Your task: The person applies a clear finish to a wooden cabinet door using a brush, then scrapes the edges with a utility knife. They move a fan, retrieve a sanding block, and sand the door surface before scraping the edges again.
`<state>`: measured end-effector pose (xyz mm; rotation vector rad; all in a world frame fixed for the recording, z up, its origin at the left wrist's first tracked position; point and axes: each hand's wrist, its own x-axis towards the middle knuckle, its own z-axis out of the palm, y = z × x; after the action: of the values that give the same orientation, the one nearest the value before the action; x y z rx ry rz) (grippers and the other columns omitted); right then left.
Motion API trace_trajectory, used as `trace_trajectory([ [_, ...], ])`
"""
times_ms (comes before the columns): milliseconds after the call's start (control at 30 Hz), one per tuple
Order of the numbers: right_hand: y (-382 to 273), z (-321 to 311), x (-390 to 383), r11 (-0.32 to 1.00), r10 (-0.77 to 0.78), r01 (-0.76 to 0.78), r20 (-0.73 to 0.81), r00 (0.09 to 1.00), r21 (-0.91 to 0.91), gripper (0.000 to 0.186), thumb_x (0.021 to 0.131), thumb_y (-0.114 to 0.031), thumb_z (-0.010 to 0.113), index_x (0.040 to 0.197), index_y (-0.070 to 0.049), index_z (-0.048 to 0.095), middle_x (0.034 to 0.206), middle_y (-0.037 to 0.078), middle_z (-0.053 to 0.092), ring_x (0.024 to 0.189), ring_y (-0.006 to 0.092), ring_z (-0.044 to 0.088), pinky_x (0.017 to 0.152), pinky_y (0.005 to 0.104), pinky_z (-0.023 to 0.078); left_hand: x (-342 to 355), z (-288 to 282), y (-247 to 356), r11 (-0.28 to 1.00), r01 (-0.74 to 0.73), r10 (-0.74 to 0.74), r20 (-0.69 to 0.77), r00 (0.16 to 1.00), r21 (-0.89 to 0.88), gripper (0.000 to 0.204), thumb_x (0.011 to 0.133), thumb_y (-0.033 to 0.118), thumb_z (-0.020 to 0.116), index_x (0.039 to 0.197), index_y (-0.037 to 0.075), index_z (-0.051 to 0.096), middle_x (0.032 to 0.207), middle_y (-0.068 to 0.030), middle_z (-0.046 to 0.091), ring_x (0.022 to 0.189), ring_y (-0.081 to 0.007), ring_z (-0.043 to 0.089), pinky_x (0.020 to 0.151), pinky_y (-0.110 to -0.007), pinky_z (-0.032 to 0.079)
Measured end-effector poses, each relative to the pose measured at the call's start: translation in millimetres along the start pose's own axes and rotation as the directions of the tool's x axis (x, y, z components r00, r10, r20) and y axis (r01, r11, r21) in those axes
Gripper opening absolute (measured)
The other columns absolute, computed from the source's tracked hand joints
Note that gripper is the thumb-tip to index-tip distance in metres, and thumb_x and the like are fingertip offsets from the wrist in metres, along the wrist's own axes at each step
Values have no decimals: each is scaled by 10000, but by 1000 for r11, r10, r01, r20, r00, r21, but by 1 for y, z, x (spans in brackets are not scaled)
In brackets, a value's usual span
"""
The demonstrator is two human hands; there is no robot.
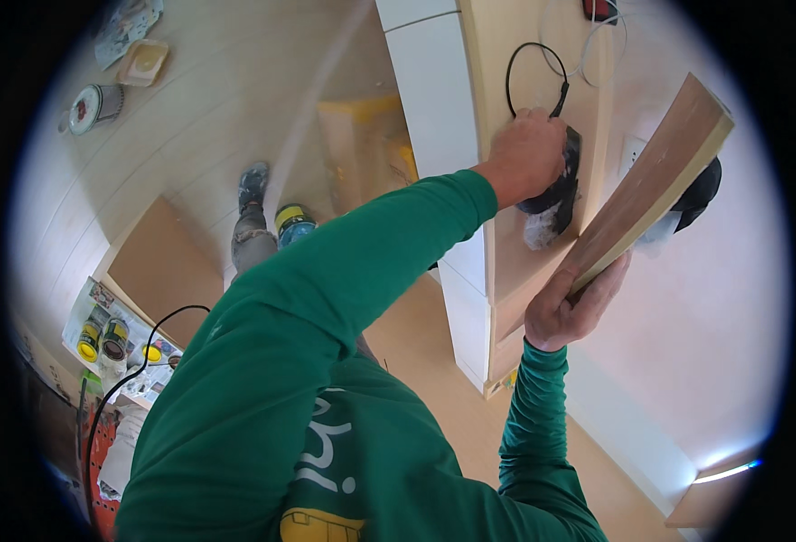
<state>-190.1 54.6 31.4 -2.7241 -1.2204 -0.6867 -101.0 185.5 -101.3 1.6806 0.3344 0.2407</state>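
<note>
My left hand (526, 154) is closed on a black corded power tool (568, 167), which looks like a sander. The tool rests on the pale wood top (511, 257) of a long white-fronted cabinet, and a cloudy, whitish part (541, 230) shows at its near end. My right hand (579, 307) grips the lower end of a wooden board (646, 181), tilted up and away to the right. The board's broad face is brownish and its edge paler. Behind it, a black object (701, 191) is partly hidden, so I cannot make out its kind.
A black cable (509, 77) loops over the cabinet top, near a thin white cord (588, 68). To the left, a paint can (95, 108), a plastic tray (143, 63) and a jar with a yellow label (295, 224) stand on the floor. Several small cans (113, 339) sit lower left.
</note>
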Motion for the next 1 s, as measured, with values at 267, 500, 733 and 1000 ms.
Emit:
trace_trajectory([
  [267,4,-2,-2,997,81,-81,-32,996,-2,556,918,77,529,1465,143,451,1460,367,506,1342,532,527,1118,539,448,-10,12,14,948,-116,157,-116,981,298,520,819,211,798,1269,25,615,1169,-189,628,1143,-359,581,979,-445,479],
  [500,6,-4,-5,998,-42,43,16,999,-44,591,895,70,540,1477,99,443,1471,351,507,1360,551,505,1130,597,419,-19,13,18,991,-29,29,-1,1000,132,613,752,162,867,1260,0,565,1167,-210,605,1127,-390,564,957,-468,475],
  [733,1,2,-1,999,-39,39,8,999,-7,602,876,81,540,1473,53,469,1480,328,512,1385,550,482,1146,604,400,-76,-8,14,940,-169,137,-126,983,-297,444,835,100,780,1233,41,592,1140,-188,614,1066,-382,597,939,-474,494],
  [1000,-12,30,-19,986,-68,50,109,992,159,509,820,105,576,1324,48,624,1447,283,560,1377,530,492,1162,577,408,-150,-164,-45,857,94,-246,-241,939,-506,275,1012,73,669,1263,-3,586,1103,-51,664,994,-99,599,887,-271,508],
])
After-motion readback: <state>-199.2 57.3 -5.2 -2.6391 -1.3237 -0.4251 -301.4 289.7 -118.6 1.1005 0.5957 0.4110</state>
